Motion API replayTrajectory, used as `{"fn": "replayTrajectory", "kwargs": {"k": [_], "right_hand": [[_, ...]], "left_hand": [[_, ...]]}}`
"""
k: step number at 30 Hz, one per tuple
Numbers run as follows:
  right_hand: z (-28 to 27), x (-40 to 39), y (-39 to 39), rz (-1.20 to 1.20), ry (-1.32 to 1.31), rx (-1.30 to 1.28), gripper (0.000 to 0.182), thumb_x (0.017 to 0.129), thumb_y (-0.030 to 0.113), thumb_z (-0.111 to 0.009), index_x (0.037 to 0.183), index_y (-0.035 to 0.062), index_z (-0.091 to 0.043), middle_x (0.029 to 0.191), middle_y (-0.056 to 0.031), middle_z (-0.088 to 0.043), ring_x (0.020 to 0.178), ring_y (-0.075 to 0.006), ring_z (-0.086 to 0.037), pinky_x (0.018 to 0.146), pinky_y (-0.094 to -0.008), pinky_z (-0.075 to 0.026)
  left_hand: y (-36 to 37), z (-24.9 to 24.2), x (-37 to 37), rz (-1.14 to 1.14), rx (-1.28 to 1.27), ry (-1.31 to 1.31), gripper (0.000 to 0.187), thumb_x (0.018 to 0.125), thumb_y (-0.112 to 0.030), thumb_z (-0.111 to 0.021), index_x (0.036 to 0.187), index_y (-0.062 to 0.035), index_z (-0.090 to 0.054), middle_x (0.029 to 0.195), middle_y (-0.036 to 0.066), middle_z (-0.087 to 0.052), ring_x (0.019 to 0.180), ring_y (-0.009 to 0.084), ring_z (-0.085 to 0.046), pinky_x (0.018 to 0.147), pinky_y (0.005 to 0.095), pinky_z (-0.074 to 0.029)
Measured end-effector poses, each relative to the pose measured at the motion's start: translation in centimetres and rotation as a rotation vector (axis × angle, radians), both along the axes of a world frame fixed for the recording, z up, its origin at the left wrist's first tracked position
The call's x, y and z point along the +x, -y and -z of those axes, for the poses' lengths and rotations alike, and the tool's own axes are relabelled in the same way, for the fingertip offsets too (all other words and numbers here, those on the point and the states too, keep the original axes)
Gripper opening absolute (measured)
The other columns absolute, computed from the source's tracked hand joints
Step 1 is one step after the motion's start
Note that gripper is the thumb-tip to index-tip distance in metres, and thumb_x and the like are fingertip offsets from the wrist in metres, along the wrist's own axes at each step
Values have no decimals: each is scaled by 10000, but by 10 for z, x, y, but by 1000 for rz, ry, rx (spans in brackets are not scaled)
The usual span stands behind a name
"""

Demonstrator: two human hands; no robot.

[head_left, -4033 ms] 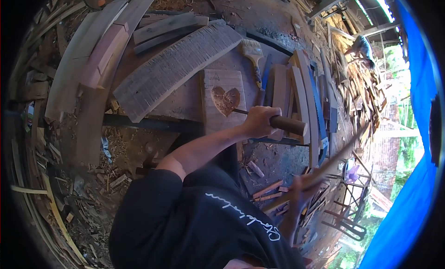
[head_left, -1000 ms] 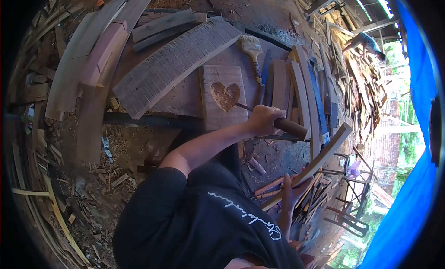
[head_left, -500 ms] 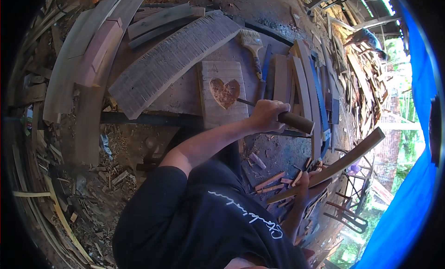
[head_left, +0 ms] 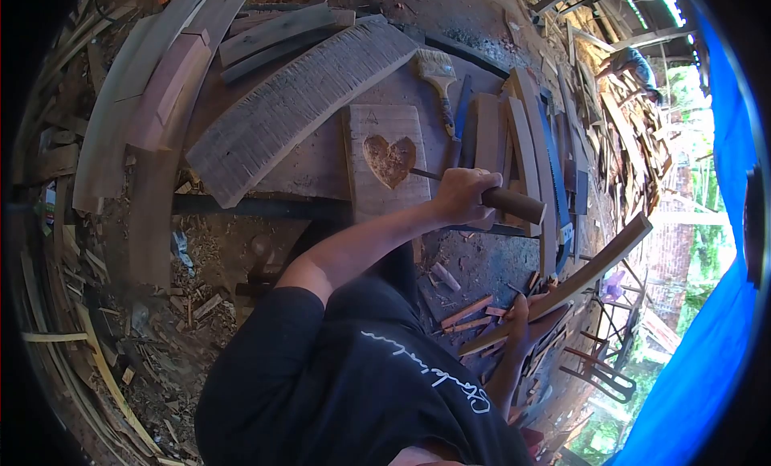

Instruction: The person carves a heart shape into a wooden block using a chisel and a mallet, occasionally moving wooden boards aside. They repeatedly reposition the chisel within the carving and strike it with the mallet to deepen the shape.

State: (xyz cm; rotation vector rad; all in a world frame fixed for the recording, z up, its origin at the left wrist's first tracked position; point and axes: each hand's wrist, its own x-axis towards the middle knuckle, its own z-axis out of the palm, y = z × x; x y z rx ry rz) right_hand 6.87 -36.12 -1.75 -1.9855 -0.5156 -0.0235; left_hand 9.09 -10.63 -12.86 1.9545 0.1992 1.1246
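My left hand [head_left: 467,198] is closed round the wooden handle of a chisel [head_left: 516,205]. Its thin metal blade reaches to the right edge of a heart-shaped hollow [head_left: 391,162] carved in a wooden board [head_left: 371,120]. Shavings lie inside the hollow. Down to the right, my right hand [head_left: 520,315] grips a long wooden bat [head_left: 598,263], tilted with its far end up and right, apart from the chisel. Just above the board lies a paintbrush [head_left: 438,72] with pale bristles.
A broad rough plank [head_left: 301,104] lies on the bench left of the board. Several wood strips [head_left: 485,132] and a saw with a blue blade [head_left: 552,161] lie at the right. Offcuts [head_left: 466,311] litter the floor. Another person [head_left: 634,64] is bent over by the wood pile.
The wooden bat in my right hand has swung slightly down and left at its far end. The chisel and my left hand stay in place. The person in the background has shifted slightly.
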Motion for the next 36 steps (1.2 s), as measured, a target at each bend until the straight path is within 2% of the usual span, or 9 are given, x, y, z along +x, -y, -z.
{"fn": "replayTrajectory", "kwargs": {"k": [9,14,16,18,20,26,30,31,36], "right_hand": [[-5,14,0,-7,88,-131,689,795,57,-719,1362,-21,-336,840,-36,-486,660,-86,-495,592,-223,-464],[-25,8,-18,31,100,209,694,779,43,-697,1358,21,-316,843,-30,-509,656,-87,-501,580,-216,-462],[-10,13,-19,34,83,112,669,773,64,-714,1333,16,-352,823,-53,-526,674,-111,-519,602,-243,-472],[8,21,-15,-88,-86,-542,637,766,92,-737,1290,-8,-388,830,-74,-520,698,-145,-527,613,-284,-473],[19,33,2,-81,101,-490,625,765,141,-774,1250,-13,-411,857,-62,-503,693,-176,-519,598,-328,-466],[-3,8,-4,47,-133,-55,506,816,30,-728,1222,61,-428,836,-13,-464,661,-54,-487,518,-193,-427],[52,8,22,66,-85,-234,516,782,13,-722,1204,48,-426,830,-25,-481,746,-138,-544,652,-284,-491],[63,7,25,37,-50,-294,520,764,17,-722,1199,36,-437,897,-71,-572,898,-190,-601,800,-333,-504],[81,-11,6,-98,-254,-221,565,769,79,-742,1230,37,-418,1100,-166,-649,1048,-230,-638,920,-358,-492]], "left_hand": [[-2,-1,3,-17,-49,-24,236,689,-180,-761,836,-154,-578,706,51,-634,673,282,-664,582,406,-495],[-7,-7,1,-6,-91,-48,234,677,-164,-769,826,-152,-588,718,64,-637,675,296,-658,594,420,-495],[-7,-9,2,-10,-113,-10,231,672,-149,-761,824,-149,-588,724,67,-636,671,305,-653,590,422,-493],[-2,-6,4,-5,-74,-45,231,670,-143,-757,824,-148,-586,720,64,-633,670,306,-652,583,417,-490],[-5,-6,7,-45,-43,-69,230,668,-138,-753,825,-146,-585,716,62,-629,668,307,-652,576,413,-488],[24,-2,-27,104,78,-25,225,678,-155,-766,794,-143,-574,677,59,-596,620,283,-641,549,413,-481],[44,3,-59,270,128,-40,275,599,-155,-745,815,-141,-576,694,56,-570,661,284,-636,569,416,-480],[46,7,-63,295,142,-45,286,590,-158,-748,822,-140,-582,695,53,-570,661,282,-636,567,414,-479],[42,5,-70,296,141,-104,309,564,-158,-759,826,-139,-596,703,51,-580,668,277,-643,576,408,-487]]}}
